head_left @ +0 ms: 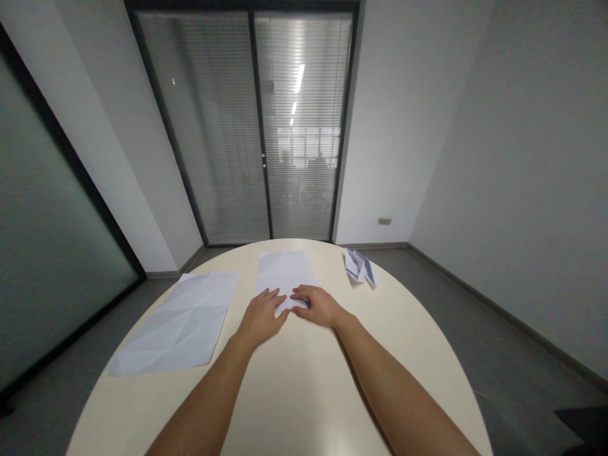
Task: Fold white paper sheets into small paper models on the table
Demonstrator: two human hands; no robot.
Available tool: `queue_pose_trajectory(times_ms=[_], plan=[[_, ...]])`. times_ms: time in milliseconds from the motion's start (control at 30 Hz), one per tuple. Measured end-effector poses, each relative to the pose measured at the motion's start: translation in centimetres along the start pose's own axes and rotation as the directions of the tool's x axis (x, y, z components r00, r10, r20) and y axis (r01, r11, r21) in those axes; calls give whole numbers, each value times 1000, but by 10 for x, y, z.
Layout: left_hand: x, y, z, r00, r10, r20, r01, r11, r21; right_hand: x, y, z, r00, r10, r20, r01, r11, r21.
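Note:
A white sheet of paper point(285, 271) lies on the round cream table point(304, 380) in front of me. Both hands rest on its near edge. My left hand point(261, 315) lies flat with its fingers stretched out over the paper's near left corner. My right hand point(316, 304) presses on the near right part, fingers extended and pointing left, thumb close to the left hand's fingertips. Neither hand grips anything.
A larger creased white sheet point(180, 323) lies on the left of the table. A small folded paper piece point(360, 267) sits at the far right edge. Beyond the table are a glass sliding door with blinds point(256, 126) and grey floor.

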State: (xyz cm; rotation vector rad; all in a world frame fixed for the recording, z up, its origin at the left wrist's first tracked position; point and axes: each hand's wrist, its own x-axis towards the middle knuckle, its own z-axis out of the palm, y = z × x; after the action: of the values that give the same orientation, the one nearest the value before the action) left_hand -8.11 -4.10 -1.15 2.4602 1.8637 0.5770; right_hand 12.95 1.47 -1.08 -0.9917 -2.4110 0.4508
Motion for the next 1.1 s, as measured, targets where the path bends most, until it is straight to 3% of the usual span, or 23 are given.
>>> queue_pose_trajectory(times_ms=[367,600,767,967,1100], plan=[[1,-21,4,994,-42,-96,19,972,-236,-3,-3,-11,998,67,-11,-67,997,-23],[4,-32,1,978,-162,-135,112,942,-316,-5,5,-14,990,135,-30,-128,977,171],[5,-39,3,947,-269,-175,184,902,-390,-6,28,-6,968,197,-152,-149,948,280],[10,-47,15,897,-371,-242,189,816,-547,1,54,6,901,275,-336,-149,922,357],[13,-50,22,918,-318,-237,108,776,-621,4,59,8,843,303,-445,-98,899,426]])
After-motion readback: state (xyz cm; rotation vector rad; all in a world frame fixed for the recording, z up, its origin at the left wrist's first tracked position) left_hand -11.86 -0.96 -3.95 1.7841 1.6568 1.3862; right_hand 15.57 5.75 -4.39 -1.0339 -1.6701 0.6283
